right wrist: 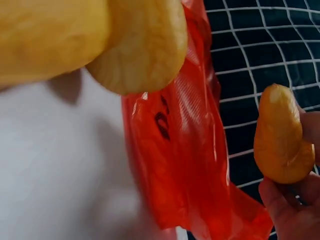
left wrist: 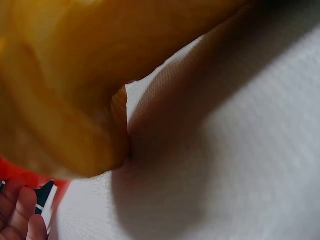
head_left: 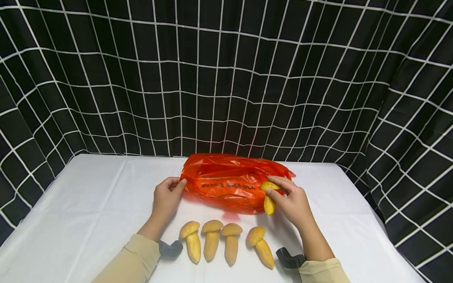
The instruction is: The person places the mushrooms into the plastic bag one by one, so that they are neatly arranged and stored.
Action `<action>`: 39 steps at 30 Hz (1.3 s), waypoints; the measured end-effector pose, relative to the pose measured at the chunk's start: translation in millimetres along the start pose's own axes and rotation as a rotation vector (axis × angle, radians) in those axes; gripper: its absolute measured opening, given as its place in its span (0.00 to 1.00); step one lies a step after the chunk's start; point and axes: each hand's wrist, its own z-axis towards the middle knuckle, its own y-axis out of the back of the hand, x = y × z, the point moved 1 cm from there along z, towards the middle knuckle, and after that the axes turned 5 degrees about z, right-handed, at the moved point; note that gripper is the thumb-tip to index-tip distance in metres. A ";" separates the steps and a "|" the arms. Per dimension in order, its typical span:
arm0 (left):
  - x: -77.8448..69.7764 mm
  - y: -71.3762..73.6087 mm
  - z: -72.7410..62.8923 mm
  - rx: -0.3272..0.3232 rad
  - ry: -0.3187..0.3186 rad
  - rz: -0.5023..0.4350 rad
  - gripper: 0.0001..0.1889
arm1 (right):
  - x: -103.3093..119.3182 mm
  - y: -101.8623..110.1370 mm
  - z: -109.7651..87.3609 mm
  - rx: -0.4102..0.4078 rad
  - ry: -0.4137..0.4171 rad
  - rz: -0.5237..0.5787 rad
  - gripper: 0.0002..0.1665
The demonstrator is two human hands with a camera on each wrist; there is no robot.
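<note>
A black gridded curtain (head_left: 212, 84) hangs behind a white-covered table (head_left: 88, 220) bearing a red plastic bag (head_left: 219, 169); the left hand (head_left: 168, 197) pinches its left end, the right hand (head_left: 293, 199) grips a yellow mushroom (head_left: 269, 205) before its right end; nearer, four loose mushrooms (head_left: 211, 244) lie between dark wrist mounts (head_left: 289, 259), one blocking much of the left wrist view

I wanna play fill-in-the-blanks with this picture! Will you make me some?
1. The person's ____ hand holds a yellow mushroom.
2. The plastic bag is coloured ____.
3. On the white cloth lie ____ other mushrooms.
4. The lines on the black backdrop are coloured ____.

Missing words: right; red; four; white.
</note>
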 end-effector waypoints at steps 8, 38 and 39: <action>2.1 -0.2 0.9 -0.006 0.006 0.015 0.11 | 9.3 -10.4 17.8 -0.001 0.045 -0.040 0.23; 0.9 2.2 0.5 -0.036 -0.016 -0.002 0.11 | 4.3 -15.5 36.4 -0.222 0.165 -0.098 0.21; 0.4 3.2 0.8 -0.042 -0.017 -0.002 0.11 | 4.6 -16.6 37.5 -0.220 0.172 -0.100 0.21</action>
